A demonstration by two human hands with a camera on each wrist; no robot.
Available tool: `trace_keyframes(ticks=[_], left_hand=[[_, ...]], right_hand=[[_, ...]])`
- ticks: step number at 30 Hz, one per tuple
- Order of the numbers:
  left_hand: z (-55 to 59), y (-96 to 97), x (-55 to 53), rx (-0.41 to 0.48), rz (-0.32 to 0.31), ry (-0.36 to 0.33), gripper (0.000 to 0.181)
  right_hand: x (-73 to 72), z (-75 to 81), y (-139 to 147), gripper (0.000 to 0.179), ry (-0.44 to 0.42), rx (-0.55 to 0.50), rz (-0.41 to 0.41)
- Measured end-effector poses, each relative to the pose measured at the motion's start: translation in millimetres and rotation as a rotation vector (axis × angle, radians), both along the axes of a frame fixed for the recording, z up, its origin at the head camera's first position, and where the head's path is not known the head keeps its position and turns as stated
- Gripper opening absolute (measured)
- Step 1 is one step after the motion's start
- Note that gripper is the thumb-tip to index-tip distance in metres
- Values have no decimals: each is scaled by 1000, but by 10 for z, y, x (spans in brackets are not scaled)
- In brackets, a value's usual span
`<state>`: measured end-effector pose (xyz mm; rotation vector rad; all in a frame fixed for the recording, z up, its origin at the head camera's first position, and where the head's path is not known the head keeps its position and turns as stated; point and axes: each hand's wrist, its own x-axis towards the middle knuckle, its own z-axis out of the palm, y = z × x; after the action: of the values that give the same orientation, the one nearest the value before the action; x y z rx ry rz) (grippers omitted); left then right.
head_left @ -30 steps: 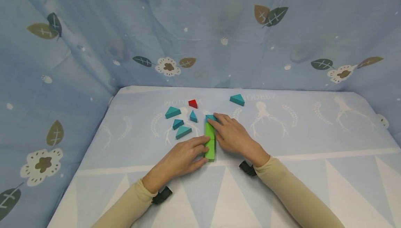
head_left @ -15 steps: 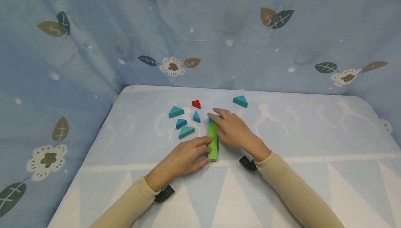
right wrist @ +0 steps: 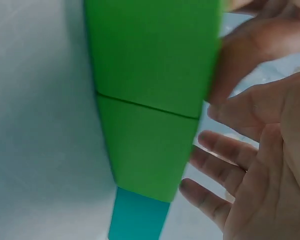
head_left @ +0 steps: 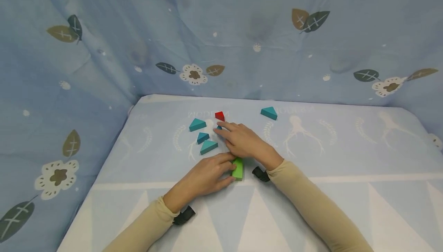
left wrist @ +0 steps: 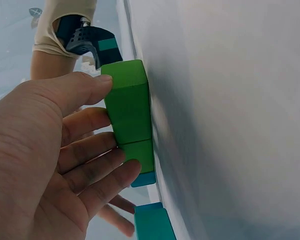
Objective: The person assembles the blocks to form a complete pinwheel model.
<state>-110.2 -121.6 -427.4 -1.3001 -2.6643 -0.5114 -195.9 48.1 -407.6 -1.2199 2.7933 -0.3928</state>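
My left hand (head_left: 207, 175) rests its fingertips along the left side of two green blocks (head_left: 238, 170) laid end to end. In the left wrist view its thumb touches the nearer green block (left wrist: 127, 110). A blue piece (right wrist: 140, 215) continues the row at its far end, hidden by my right hand in the head view. My right hand (head_left: 246, 142) reaches leftward over the row, fingers extended above a small blue triangular block (head_left: 219, 127) that they partly cover. Whether they touch it I cannot tell. A red block (head_left: 219, 116) lies just beyond those fingertips.
Left of the right hand lie several teal and blue triangular blocks, among them a teal triangle (head_left: 197, 124) and a blue one (head_left: 202, 137). Another teal triangle (head_left: 268, 112) sits towards the back. A patterned curtain (head_left: 242, 63) rises behind the table (head_left: 332, 144).
My right hand has left the far end of the row and moved left to the small blue triangle. My left hand stays at the green blocks. The head view has shifted slightly.
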Motion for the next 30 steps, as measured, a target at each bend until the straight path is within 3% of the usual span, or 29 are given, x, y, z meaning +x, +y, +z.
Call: trace_keyframes(ticks=[8, 16, 30], left_hand=[[16, -3, -5, -16, 16, 1, 24], [-10, -17, -7, -28, 7, -6, 26], [11, -15, 9, -47, 17, -14, 26]], right_hand=[[-2, -28, -18, 44, 59, 27, 22], [-45, -33, 57, 44, -14, -9, -31], [-77, -94, 9, 44, 26, 13, 41]])
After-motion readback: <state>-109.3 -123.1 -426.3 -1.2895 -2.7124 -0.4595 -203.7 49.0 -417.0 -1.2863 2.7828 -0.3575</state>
